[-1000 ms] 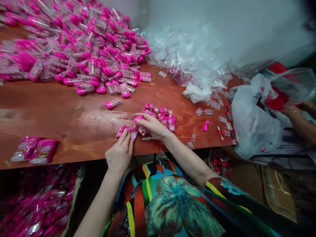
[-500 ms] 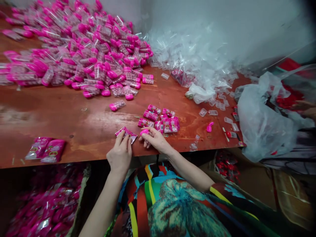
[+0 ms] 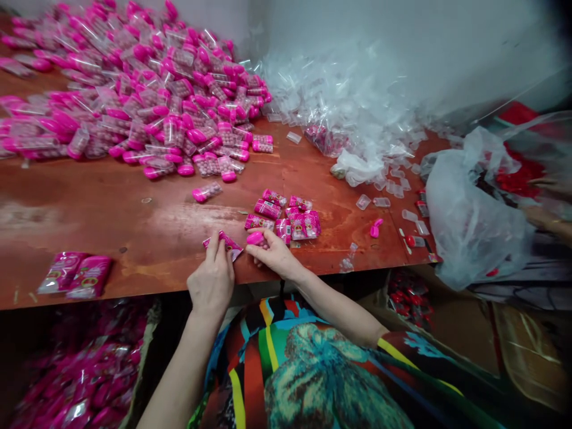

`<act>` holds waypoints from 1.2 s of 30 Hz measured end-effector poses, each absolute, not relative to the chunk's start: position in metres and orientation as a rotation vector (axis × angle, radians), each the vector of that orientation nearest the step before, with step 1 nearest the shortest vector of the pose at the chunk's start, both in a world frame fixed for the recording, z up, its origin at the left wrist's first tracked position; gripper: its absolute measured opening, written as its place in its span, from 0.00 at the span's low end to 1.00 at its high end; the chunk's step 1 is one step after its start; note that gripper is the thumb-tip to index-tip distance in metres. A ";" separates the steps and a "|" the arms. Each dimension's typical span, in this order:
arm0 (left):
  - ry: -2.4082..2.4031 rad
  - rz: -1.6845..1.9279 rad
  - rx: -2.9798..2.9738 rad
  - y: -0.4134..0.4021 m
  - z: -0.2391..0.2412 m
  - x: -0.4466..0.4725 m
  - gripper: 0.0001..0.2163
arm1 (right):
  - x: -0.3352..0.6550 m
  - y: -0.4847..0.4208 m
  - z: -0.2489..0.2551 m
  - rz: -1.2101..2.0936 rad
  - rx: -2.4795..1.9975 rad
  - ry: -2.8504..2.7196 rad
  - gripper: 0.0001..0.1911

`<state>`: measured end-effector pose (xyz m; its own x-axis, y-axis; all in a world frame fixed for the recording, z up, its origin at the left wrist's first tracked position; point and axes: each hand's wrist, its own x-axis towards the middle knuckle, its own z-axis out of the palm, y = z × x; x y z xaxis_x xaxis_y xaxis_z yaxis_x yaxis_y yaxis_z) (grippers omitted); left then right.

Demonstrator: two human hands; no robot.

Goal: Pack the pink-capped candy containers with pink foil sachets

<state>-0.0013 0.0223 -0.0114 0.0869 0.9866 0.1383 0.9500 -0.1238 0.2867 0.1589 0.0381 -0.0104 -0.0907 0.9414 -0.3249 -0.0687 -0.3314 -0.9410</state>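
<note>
My left hand (image 3: 211, 280), half-curled, lies over a pink wrapper (image 3: 232, 245) on the table (image 3: 170, 220); whether it grips, I cannot tell. My right hand (image 3: 277, 257) is closed around a pink-capped bottle (image 3: 256, 239) beside the wrapper.

Item 1: flat printed wrapper of glossy bright-pink plastic film (image 3: 231, 243), with a pale end toward the right. Not around any bottle; lies aslant near the front edge of the surface (image 3: 165, 259), its pale end turned toward that edge. Middle part covered by the fingers of the left hand (image 3: 209, 280); print too small to read.

Item 2: small clear plastic bottle with rounded bright-pink cap (image 3: 255, 238), pink beads inside. Cap on; no wrapper visible on it. Held in the right hand (image 3: 277, 256), cap toward the surface's left edge, just beside item 1; body mostly hidden.
</note>
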 end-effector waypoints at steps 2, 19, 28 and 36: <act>2.019 0.404 2.273 0.022 -0.010 -0.002 0.23 | 0.157 0.037 -0.012 1.549 -1.354 -1.033 0.23; 1.888 0.795 2.452 0.012 -0.004 0.000 0.15 | 0.154 0.037 -0.004 1.486 -1.197 -1.003 0.31; 1.594 1.343 1.053 0.020 0.008 0.010 0.19 | 0.147 0.052 0.000 1.426 -1.147 -0.950 0.25; 1.238 1.132 0.569 0.030 0.015 0.010 0.15 | 0.147 0.050 0.000 1.563 -1.086 -0.994 0.29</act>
<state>0.0103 0.0297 0.0149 -0.0754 0.8953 -0.4391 -0.3570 0.3869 0.8502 0.1468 0.0501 -0.0005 -0.1494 0.9722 -0.1803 -0.2489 -0.2135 -0.9447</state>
